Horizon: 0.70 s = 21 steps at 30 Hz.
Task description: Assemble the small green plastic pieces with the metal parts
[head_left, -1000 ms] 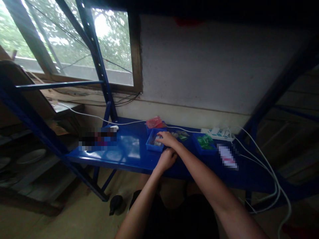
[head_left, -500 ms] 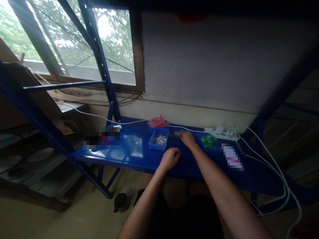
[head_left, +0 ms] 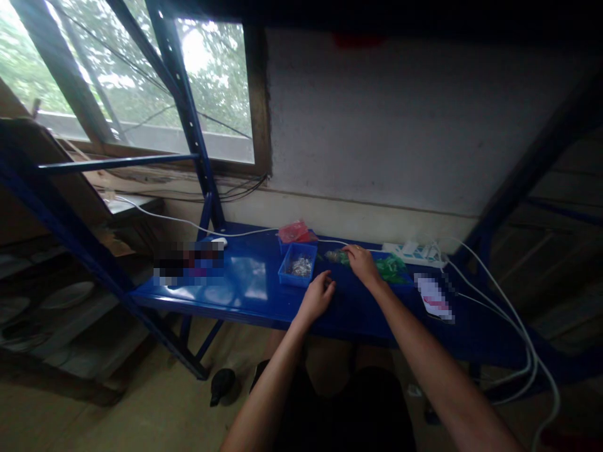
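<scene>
My left hand (head_left: pixel 319 294) rests at the front of the blue table, just right of a blue bin (head_left: pixel 282 279) of small shiny metal pieces (head_left: pixel 301 266). Its fingers are loosely bent and a little apart, with nothing visible in them. Farther back, my right hand (head_left: pixel 362 265) has its fingertips pinched together. What they hold, if anything, is too small to make out. Just left of those fingertips lies a small clear and greenish heap (head_left: pixel 336 257). Green plastic bags (head_left: pixel 392 267) fill another bin right of my right hand.
A red plastic bag (head_left: pixel 294 231) lies on a bin at the back. A white power strip (head_left: pixel 414 253) stands against the wall, with white cables (head_left: pixel 522 333) trailing right. A blurred-out white item (head_left: pixel 433 296) lies at right, and a blurred dark pile (head_left: pixel 188 263) at left.
My right hand has lifted slightly and drawn back from the small heap, its fingers now pinched. My left hand has loosened from a curled shape. The view has shifted slightly.
</scene>
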Available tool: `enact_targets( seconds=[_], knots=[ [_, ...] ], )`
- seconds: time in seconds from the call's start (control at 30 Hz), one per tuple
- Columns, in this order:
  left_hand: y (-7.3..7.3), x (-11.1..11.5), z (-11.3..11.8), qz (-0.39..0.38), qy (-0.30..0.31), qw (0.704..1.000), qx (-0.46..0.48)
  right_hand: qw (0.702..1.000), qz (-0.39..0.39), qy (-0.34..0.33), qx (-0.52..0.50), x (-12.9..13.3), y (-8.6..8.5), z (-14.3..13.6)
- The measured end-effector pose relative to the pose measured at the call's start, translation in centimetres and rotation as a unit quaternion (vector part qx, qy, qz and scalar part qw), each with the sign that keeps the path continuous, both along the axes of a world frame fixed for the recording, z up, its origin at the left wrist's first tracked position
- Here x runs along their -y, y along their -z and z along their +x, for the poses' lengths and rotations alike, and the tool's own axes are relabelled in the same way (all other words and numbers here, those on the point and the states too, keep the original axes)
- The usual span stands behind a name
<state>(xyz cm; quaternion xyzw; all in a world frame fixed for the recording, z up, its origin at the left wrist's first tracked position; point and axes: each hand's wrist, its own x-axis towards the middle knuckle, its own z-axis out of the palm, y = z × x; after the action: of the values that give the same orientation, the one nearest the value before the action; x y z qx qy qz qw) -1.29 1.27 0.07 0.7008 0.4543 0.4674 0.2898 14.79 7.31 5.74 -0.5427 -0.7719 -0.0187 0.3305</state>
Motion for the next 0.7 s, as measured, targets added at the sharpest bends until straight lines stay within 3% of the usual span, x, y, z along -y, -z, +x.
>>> enact_targets(
  seconds=[0.07, 0.17, 0.33, 0.5, 0.7],
  knots=[
    [-0.1, 0.0, 0.1, -0.013, -0.001, 1.000, 0.020, 0.992, 0.001, -0.028, -0.127, 1.3, 1.0, -0.1],
    [-0.1, 0.1, 0.0, -0.032, 0.035, 0.999, -0.018, 0.956, -0.044, -0.054, -0.286, 3.4, 3.2, -0.4],
    [-0.3, 0.2, -0.3, -0.032, 0.056, 0.995, -0.075, 0.904, -0.079, -0.022, -0.420, 5.7, 6.3, -0.9],
    [-0.6, 0.3, -0.4, -0.059, 0.064, 0.995, -0.054, 0.897, -0.167, -0.051, -0.407, 6.4, 7.0, -0.8],
    [-0.6, 0.2, -0.4, -0.043, 0.077, 0.994, -0.064, 0.903, -0.150, -0.033, -0.402, 6.8, 6.7, -1.0]
  ],
)
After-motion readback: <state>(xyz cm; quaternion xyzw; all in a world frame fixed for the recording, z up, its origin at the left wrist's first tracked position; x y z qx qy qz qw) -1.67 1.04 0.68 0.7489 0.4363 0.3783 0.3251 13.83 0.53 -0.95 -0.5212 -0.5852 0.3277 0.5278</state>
